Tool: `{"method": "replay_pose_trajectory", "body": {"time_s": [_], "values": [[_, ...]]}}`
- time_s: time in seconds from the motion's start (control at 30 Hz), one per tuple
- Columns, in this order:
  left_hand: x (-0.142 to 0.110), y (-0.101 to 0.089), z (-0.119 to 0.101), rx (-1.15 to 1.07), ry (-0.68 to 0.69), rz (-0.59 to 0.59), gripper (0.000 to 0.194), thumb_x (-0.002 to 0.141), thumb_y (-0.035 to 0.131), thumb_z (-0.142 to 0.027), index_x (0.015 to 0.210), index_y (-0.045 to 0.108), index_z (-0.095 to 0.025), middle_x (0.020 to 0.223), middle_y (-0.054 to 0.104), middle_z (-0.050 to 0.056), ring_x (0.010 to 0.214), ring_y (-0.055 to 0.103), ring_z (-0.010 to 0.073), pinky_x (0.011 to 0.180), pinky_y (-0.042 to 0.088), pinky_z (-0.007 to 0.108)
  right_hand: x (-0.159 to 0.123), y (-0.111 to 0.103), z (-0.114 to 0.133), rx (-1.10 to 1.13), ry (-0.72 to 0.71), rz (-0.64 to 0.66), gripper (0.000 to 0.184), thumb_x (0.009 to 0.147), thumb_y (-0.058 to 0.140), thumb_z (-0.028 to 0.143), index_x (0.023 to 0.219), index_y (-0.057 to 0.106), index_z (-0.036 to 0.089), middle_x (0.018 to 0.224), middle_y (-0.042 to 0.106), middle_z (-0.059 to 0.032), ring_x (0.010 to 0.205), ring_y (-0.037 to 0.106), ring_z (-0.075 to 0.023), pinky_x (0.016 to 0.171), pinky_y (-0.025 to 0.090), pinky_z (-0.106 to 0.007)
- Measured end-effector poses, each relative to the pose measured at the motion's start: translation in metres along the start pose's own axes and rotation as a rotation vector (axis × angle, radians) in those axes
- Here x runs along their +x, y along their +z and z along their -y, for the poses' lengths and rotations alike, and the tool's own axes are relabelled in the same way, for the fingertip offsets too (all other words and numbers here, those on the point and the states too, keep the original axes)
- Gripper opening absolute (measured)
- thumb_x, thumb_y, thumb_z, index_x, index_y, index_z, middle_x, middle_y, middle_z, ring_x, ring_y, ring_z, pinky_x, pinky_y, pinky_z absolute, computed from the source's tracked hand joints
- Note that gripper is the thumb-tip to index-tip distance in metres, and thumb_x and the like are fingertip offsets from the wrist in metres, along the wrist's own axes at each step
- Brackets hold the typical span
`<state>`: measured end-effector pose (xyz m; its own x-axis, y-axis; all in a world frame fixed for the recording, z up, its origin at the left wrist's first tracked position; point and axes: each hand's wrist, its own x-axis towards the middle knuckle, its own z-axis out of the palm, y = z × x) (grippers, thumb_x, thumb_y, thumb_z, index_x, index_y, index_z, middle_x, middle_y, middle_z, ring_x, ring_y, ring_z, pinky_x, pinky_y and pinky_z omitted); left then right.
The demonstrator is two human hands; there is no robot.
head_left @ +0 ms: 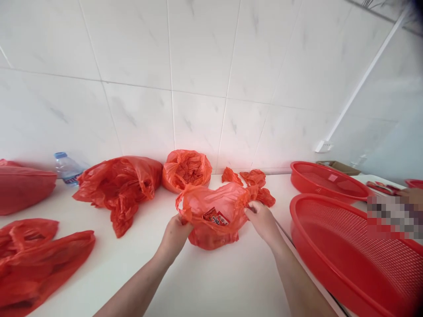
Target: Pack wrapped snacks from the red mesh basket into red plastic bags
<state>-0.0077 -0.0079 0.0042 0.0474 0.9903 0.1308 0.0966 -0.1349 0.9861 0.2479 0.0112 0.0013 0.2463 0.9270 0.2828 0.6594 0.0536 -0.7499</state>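
Between my hands a thin red plastic bag [211, 240] stands on the white table with its mouth spread wide. Inside it lie a few small red printed packets [216, 217]. My left hand [175, 233] pinches the bag's left rim near a handle loop. On the other side, my right hand [261, 216] grips the right rim between thumb and fingers. Just behind the held bag sits another red bag [187, 171] stuffed with crumpled red plastic.
Crumpled red bags [254, 177] lie by the tiled wall. Fuller red bags [120, 180] and a water bottle [68, 169] are at left. Red mesh baskets [325, 259] line the right side. At the far right edge, another person's hand [413, 196] shows near red packets.
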Motion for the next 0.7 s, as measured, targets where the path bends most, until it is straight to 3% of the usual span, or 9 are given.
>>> {"method": "replay_pose_trajectory", "body": {"time_s": [0.1, 0.23, 0.33, 0.4, 0.43, 0.57, 0.7], "values": [[0.014, -0.008, -0.013, 0.0, 0.05, -0.055, 0.03, 0.08, 0.057, -0.038, 0.1, 0.065, -0.017, 0.093, 0.07, 0.007, 0.094, 0.062, 0.0274, 0.083, 0.047, 0.039, 0.008, -0.019, 0.021, 0.115, -0.023, -0.142, 0.026, 0.079, 0.053, 0.041, 0.065, 0.048, 0.021, 0.059, 0.05, 0.0044, 0.057, 0.046, -0.0126, 0.054, 0.035, -0.024], [0.021, -0.017, -0.03, -0.041, 0.145, -0.122, 0.032, 0.081, 0.056, -0.041, 0.104, 0.06, -0.018, 0.102, 0.067, 0.007, 0.094, 0.061, 0.0245, 0.081, 0.048, 0.036, 0.018, -0.037, 0.048, 0.629, -0.025, -0.314, 0.025, 0.075, 0.063, 0.044, 0.077, 0.057, 0.02, 0.069, 0.059, 0.0024, 0.058, 0.051, -0.0118, 0.055, 0.04, -0.024], [0.021, -0.014, -0.037, -0.033, 0.184, -0.117, 0.049, 0.075, 0.066, -0.035, 0.119, 0.05, -0.021, 0.11, 0.062, 0.007, 0.096, 0.06, 0.0236, 0.08, 0.049, 0.035, 0.027, -0.035, 0.062, 0.932, -0.051, -0.257, 0.026, 0.07, 0.072, 0.041, 0.084, 0.062, 0.021, 0.084, 0.066, -0.0005, 0.07, 0.06, -0.0135, 0.065, 0.046, -0.025], [0.021, -0.011, -0.041, -0.037, 0.168, -0.068, 0.066, 0.07, 0.07, -0.031, 0.129, 0.041, -0.024, 0.107, 0.062, 0.006, 0.095, 0.06, 0.0226, 0.081, 0.048, 0.035, 0.033, -0.027, 0.07, 1.043, -0.039, -0.167, 0.025, 0.068, 0.074, 0.039, 0.082, 0.063, 0.021, 0.084, 0.067, -0.0002, 0.075, 0.061, -0.0134, 0.068, 0.047, -0.025], [0.021, -0.01, -0.044, -0.047, 0.151, -0.045, 0.065, 0.07, 0.07, -0.03, 0.128, 0.042, -0.023, 0.101, 0.063, 0.005, 0.092, 0.06, 0.0219, 0.08, 0.048, 0.035, 0.035, -0.023, 0.074, 1.094, -0.025, -0.122, 0.025, 0.068, 0.074, 0.038, 0.081, 0.062, 0.02, 0.083, 0.067, -0.0001, 0.076, 0.061, -0.0135, 0.069, 0.047, -0.024], [0.022, -0.014, -0.06, -0.161, 0.104, -0.009, 0.019, 0.073, 0.068, -0.026, 0.088, 0.06, -0.019, 0.074, 0.058, -0.002, 0.07, 0.055, 0.014, 0.065, 0.043, 0.025, 0.037, -0.01, 0.086, 1.207, 0.03, -0.007, 0.026, 0.068, 0.074, 0.037, 0.084, 0.062, 0.02, 0.079, 0.068, -0.0025, 0.078, 0.064, -0.017, 0.067, 0.049, -0.027], [0.024, -0.024, -0.075, -0.423, 0.111, 0.034, 0.015, 0.077, 0.066, -0.029, 0.079, 0.055, -0.02, 0.068, 0.053, -0.005, 0.06, 0.047, 0.0086, 0.057, 0.038, 0.019, 0.036, -0.011, 0.086, 1.251, 0.049, -0.026, 0.023, 0.074, 0.069, 0.039, 0.085, 0.059, 0.022, 0.071, 0.064, 0.0003, 0.072, 0.063, -0.017, 0.065, 0.05, -0.03]]}}
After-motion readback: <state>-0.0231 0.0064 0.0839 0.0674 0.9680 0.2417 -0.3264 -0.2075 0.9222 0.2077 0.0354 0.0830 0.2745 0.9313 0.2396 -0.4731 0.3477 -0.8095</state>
